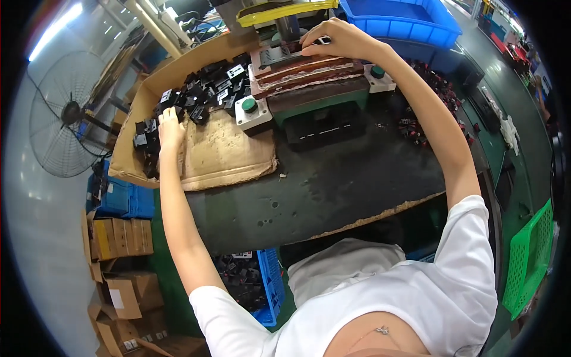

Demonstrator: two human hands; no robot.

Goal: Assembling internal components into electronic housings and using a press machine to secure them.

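Your left hand (170, 126) reaches far out to the left, into the flattened cardboard tray (221, 156), fingers down among the heap of small black parts (199, 92). It touches the pile at its near-left edge — whether the fingers have closed on one piece, you cannot tell from here.

Your right hand (333, 38) is up at the press fixture (306, 70), fingertips pinched on a small black part (322, 41) set right at the top of the ribbed brown-and-white block, just below the yellow guard (285, 12). The grip there reads as clenched on that part.

Around the fixture: a grey button box with a green button (251, 110) on its left, just beside the cardboard, and a second green button box (378, 75) on the right, under your right forearm. The black worktop (333, 184) is scuffed, its front edge worn. Blue bins (410, 21) sit behind the press — more dark parts lie scattered to the right (437, 89). A standing fan (68, 113) is off to the far left, with cardboard boxes (119, 238) on the floor below and a green crate (529, 256) at your right.
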